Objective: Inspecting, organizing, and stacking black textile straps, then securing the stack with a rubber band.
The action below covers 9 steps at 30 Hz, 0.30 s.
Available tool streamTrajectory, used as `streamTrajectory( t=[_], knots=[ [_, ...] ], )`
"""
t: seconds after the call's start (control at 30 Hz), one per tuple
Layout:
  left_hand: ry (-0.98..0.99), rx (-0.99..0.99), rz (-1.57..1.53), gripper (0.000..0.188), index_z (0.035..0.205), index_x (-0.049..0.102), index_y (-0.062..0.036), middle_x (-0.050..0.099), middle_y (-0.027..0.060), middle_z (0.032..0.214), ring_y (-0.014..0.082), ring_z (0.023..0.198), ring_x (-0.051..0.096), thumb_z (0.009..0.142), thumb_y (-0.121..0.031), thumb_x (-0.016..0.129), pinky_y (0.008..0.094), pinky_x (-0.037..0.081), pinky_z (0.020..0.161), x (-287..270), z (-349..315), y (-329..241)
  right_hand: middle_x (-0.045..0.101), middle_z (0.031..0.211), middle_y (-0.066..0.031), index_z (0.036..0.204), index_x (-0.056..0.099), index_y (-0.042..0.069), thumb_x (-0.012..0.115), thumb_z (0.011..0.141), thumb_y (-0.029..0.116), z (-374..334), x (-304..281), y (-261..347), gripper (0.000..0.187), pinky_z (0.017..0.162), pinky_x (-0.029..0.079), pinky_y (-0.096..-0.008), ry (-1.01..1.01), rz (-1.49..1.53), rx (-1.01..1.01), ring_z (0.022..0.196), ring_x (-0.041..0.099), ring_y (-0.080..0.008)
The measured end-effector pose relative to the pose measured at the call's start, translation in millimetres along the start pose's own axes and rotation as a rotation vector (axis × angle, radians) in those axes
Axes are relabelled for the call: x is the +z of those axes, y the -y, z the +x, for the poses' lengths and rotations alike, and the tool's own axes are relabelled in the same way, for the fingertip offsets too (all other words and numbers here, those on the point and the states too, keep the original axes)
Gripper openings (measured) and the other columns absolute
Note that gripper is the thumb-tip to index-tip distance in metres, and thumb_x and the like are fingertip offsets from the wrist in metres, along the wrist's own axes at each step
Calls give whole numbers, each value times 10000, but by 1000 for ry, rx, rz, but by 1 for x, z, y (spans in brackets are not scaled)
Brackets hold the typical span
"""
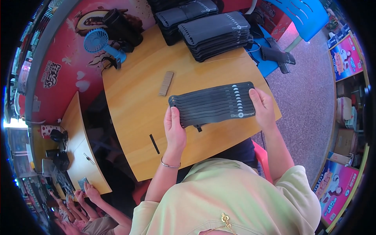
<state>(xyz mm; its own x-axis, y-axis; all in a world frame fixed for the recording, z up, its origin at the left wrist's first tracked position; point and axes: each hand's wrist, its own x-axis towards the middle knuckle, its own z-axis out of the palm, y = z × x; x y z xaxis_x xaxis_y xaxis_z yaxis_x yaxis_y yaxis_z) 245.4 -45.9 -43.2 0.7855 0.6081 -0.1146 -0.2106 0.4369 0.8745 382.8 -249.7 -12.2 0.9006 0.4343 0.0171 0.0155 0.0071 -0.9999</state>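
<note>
A fanned stack of dark grey fabric pieces (213,103), each with a small white patch near one end, is held just above the wooden table (133,98). My left hand (174,129) grips its left end, thumb on top. My right hand (263,107) grips its right end. A short black strap hangs below the stack near my left hand.
Taller piles of the same grey pieces (217,35) stand at the table's far side. A small tan block (166,83) and a thin black strip (154,143) lie on the wood. A blue fan (102,45) sits far left, a blue chair (305,15) far right. Other people's hands (84,194) work at a lower-left table.
</note>
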Motion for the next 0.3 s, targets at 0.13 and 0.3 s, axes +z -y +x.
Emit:
streamTrajectory(
  t=[0.13, 0.3],
  knots=[
    [-69, -53, -54, 326, 1104, 560, -60, 614, 10, 1060, 103, 947, 570, 1008, -303, 364, 265, 457, 827, -2, -1, 0, 578, 777, 24, 939, 605, -21, 469, 981, 257, 1, 3, 2, 312, 636, 404, -197, 27, 7, 5, 718, 488, -29],
    [-57, -107, -101, 439, 1169, 529, -75, 612, 31, 1111, 143, 1016, 569, 1002, -413, 303, 317, 440, 878, -10, -2, 2, 609, 832, 17, 1008, 613, -12, 463, 982, 255, 1, 1, 0, 308, 700, 429, -201, 53, 72, 80, 776, 527, -41]
  ],
)
